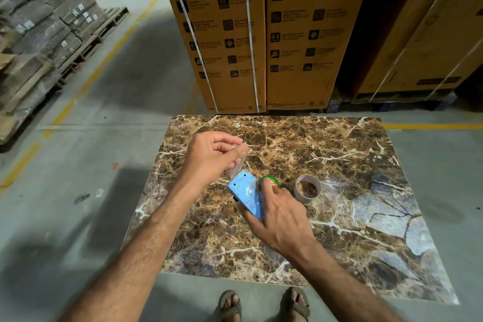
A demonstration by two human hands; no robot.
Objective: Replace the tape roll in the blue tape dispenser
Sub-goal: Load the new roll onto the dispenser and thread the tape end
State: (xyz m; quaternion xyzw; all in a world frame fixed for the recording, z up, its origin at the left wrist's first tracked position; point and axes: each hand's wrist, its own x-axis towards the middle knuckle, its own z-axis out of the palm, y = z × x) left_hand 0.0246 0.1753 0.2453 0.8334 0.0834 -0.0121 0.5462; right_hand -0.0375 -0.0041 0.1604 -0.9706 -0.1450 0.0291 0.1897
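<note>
gripping the blue tape dispenser [247, 195], the right hand [278, 213] steadies it while the left hand [211, 157] pinches its clear tape end [239, 162].

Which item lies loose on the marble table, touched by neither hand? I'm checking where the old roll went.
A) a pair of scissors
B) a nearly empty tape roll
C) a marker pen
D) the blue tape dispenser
B: the nearly empty tape roll lies alone on the marble table, right of the blue tape dispenser held in the right hand.
</note>
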